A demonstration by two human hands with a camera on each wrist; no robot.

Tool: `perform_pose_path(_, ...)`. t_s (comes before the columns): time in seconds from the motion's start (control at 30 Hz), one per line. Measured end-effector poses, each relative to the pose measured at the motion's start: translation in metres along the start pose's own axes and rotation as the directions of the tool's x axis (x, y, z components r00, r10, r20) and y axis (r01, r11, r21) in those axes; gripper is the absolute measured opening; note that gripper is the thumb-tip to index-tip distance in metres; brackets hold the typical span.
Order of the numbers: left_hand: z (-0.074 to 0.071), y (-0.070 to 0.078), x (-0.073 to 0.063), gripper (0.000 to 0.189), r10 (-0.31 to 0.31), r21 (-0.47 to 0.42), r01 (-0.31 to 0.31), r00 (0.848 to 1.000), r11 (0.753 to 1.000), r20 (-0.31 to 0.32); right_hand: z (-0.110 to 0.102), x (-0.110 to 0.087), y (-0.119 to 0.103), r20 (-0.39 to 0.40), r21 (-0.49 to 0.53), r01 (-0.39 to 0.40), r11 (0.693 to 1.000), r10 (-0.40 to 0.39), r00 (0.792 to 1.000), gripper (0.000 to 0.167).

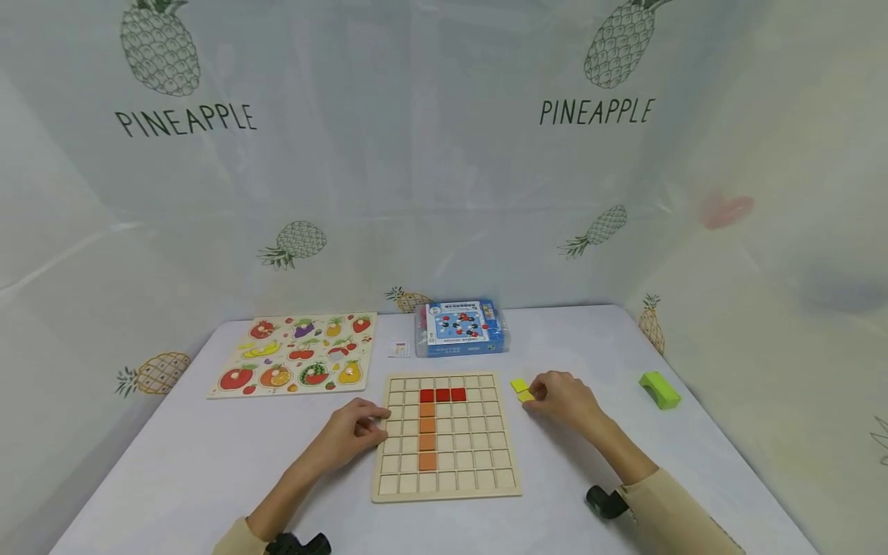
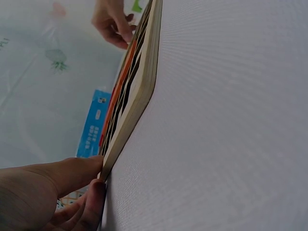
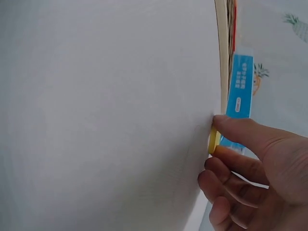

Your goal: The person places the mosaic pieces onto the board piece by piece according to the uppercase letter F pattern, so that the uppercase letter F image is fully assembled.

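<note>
A wooden grid board (image 1: 475,470) lies flat on the table, its squares partly filled with colored tiles. Three red tiles (image 1: 442,395) form a row near its top, and a column of several orange tiles (image 1: 427,442) runs down from the leftmost red one. My left hand (image 1: 344,435) rests its thumb and fingertips against the board's left edge. Right of the board, my right hand (image 1: 563,399) pinches a yellow tile (image 3: 212,139) between thumb and index finger, low over the table. Another yellow tile (image 1: 519,385) lies just beside those fingertips.
A fruit-picture board (image 1: 280,378) lies at the back left. Behind the grid stands a blue box (image 1: 466,349), with a small white card (image 1: 400,349) to its left. A green arch block (image 1: 659,390) sits near the right table edge. Pineapple-print sheeting (image 1: 444,177) hangs behind.
</note>
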State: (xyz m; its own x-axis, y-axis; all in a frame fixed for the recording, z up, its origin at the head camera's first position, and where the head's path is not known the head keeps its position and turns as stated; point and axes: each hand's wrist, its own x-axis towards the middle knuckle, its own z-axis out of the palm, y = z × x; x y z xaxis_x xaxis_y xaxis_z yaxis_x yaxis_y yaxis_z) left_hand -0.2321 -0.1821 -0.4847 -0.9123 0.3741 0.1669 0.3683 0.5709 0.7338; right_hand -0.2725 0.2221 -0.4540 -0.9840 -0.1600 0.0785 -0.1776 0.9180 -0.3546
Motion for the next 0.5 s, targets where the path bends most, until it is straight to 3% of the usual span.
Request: perform_pose_path(0.5, 0.0004, 0.0015, -0.0001, 0.031, -0.021, 0.012, 0.021, 1.000, 1.000, 0.011, 0.0000, 0.0025, 0.0002, 0.021, -0.026, -0.001, 1.000, 0.001, 1.000, 0.025)
